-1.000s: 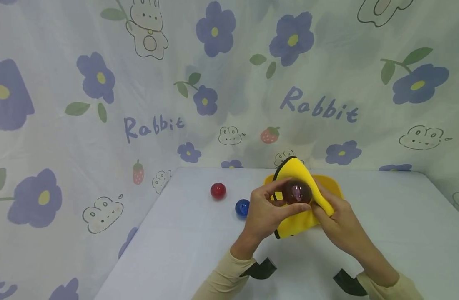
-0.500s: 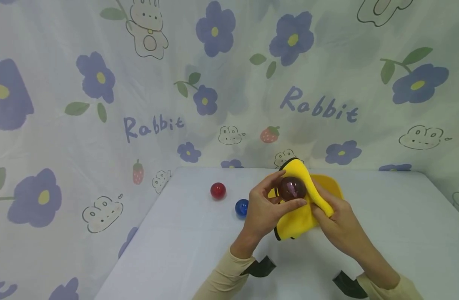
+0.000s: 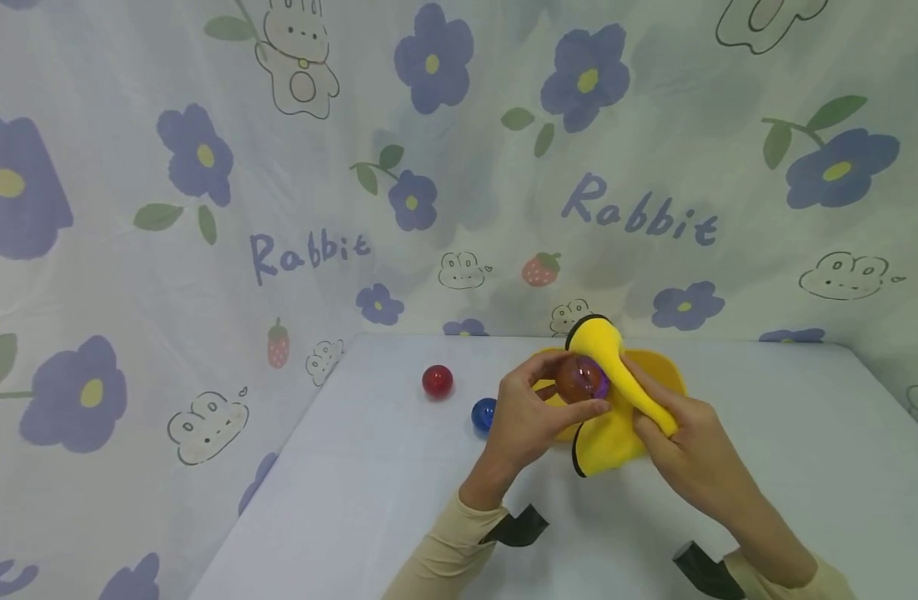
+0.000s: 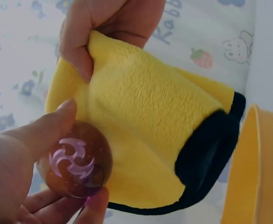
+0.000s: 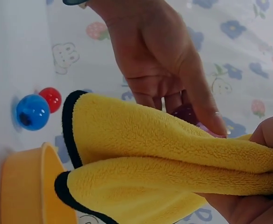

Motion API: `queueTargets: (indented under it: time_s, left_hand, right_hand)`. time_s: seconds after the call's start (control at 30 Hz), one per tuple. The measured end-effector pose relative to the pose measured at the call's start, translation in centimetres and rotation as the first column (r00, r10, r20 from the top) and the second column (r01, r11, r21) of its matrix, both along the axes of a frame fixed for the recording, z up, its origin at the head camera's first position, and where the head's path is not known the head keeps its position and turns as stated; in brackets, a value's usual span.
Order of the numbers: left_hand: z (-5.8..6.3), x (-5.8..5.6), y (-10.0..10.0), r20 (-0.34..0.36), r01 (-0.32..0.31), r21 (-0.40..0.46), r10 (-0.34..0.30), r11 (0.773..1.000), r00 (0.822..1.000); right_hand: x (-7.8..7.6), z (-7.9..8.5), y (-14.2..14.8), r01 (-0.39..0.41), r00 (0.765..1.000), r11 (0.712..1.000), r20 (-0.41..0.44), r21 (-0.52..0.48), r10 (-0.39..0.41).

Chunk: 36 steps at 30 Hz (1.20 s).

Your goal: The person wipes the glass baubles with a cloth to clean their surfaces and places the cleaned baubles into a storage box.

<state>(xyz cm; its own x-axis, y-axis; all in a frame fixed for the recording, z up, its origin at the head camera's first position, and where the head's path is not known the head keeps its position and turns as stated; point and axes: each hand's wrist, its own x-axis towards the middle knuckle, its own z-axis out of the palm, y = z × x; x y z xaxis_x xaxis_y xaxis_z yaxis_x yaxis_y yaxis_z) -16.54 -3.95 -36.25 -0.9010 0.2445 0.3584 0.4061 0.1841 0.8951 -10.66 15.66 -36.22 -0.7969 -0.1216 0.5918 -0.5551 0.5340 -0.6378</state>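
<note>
My left hand (image 3: 529, 408) grips a clear ball (image 4: 75, 161) between thumb and fingers; it looks reddish-brown with a pale purple swirl mark on it. My right hand (image 3: 687, 433) holds a folded yellow plush cloth (image 3: 616, 417) with black edging, pinched between thumb and fingers. In the left wrist view the cloth lies right behind the ball, its near fold at the ball's side. From the right wrist view the cloth (image 5: 141, 144) hides most of the ball. Both hands are raised over the table.
Behind the hands stands a yellow plastic bin (image 3: 657, 371), partly covered by the cloth. A red ball (image 3: 438, 382) and a blue ball (image 3: 484, 415) lie on the white table (image 3: 338, 483) to the left. A patterned curtain (image 3: 474, 167) hangs behind the table.
The cloth has shifted slightly right and folded narrower beside the ball. In my left hand the ball has turned and moved a little left. The red and blue balls stay put.
</note>
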Motion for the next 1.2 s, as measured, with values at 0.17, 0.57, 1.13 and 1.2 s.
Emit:
queueTargets:
  time_s: [0.17, 0.57, 1.13, 1.2]
  left_hand:
    - [0.0, 0.0, 0.0, 0.033, 0.020, -0.004, -0.020, 1.000, 0.999]
    - [-0.1, -0.1, -0.1, 0.026, 0.076, -0.043, -0.075, 0.996, 0.997]
    - [0.5, 0.4, 0.4, -0.041, 0.120, -0.064, -0.123, 0.991, 0.992]
    - [0.5, 0.3, 0.4, -0.055, 0.118, -0.060, -0.121, 0.991, 0.991]
  right_hand:
    - [-0.2, -0.1, 0.2, -0.014, 0.999, 1.000, -0.045, 0.017, 0.014]
    - [-1.1, -0.6, 0.6, -0.028, 0.985, 0.992, -0.167, 0.125, 0.049]
    - [-2.5, -1.1, 1.3, -0.116, 0.992, 0.993, -0.036, 0.036, 0.117]
    - [-2.4, -1.0, 1.2, -0.120, 0.993, 0.993, -0.003, 0.011, 0.120]
